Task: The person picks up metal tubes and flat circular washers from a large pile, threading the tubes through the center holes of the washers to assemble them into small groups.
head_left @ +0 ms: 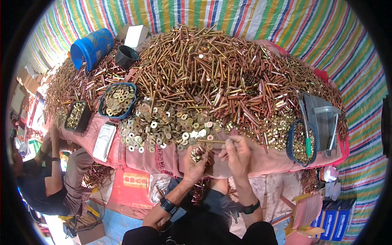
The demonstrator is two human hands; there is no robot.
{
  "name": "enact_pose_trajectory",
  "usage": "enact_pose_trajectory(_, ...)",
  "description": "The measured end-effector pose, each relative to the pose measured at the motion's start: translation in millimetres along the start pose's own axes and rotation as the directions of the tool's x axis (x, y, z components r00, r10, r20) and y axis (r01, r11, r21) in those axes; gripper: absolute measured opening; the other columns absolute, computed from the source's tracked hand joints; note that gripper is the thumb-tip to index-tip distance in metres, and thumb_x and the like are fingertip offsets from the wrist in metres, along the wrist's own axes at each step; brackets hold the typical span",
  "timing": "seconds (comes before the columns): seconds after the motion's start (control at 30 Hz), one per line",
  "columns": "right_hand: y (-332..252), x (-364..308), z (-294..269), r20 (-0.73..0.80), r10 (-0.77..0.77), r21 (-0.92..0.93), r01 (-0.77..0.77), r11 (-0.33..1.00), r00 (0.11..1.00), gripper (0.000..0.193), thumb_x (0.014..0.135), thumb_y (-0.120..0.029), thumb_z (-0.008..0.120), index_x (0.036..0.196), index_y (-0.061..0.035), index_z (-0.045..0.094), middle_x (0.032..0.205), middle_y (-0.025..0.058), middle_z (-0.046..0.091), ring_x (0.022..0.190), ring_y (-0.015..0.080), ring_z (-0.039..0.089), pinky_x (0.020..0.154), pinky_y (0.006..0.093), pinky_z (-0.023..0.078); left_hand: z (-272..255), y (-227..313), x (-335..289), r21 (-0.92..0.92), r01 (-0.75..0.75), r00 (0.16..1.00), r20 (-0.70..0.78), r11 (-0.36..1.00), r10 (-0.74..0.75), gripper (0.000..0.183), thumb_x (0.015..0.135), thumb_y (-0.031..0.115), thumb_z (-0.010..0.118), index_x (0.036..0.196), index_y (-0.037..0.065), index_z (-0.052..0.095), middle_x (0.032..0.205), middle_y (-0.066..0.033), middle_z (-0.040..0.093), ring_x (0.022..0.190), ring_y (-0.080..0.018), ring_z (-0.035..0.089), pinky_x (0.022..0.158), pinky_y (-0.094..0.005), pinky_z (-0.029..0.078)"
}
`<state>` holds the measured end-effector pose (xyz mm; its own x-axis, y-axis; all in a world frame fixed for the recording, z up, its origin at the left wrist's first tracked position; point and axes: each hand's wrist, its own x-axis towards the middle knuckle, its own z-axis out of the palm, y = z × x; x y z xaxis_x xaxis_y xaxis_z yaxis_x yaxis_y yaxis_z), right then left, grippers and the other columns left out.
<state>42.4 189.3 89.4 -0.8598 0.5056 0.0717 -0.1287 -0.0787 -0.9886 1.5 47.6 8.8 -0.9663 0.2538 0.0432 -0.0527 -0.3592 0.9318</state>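
My left hand is closed around a clump of small brass-coloured metal pieces, too bunched to tell their exact kind. Just to its right, my right hand pinches one end of a long brass-coloured rod, which points left above the left hand. Flat washers lie spread right beyond both hands. Behind them rises a big heap of brass and copper-coloured rods and tubes. Small nuts lie piled to the right of my right hand.
Nuts fill a blue tub with a green-handled tool, beside a grey tray. Left stand a washer basin, a black box of small parts, a white packet and a tipped blue bucket. Another person sits at far left.
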Motion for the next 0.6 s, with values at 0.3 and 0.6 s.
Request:
enact_pose_trajectory(0.3,60,-29,5,0.184,0.312,-0.194,-0.276,0.941,0.932,0.025,0.106,-0.022,0.067,0.119,-0.0012,0.064,0.089,0.0104,0.073,0.071,0.0166,0.071,0.06,0.0297,0.056,-13,25,4,-0.114,0.024,0.985,-0.168,0.993,-0.043,0.023,0.096,0.002,0.079,0.11,0.004,0.062,0.097,-0.0022,0.071,0.084,-0.0081,0.066,0.075,-0.0239,0.055)
enact_pose_trajectory(0.6,44,13,2,0.219,-0.153,-0.792,0.268,0.549,0.964,0.015,0.093,-0.017,0.077,0.101,-0.0041,0.073,0.091,0.0188,0.071,0.084,0.0403,0.07,0.075,0.0482,0.055,-21,21,-3,0.012,0.089,0.995,-0.052,0.996,-0.088,0.03,0.092,-0.003,0.078,0.119,-0.001,0.064,0.1,-0.0018,0.072,0.086,-0.0076,0.065,0.077,-0.0226,0.055)
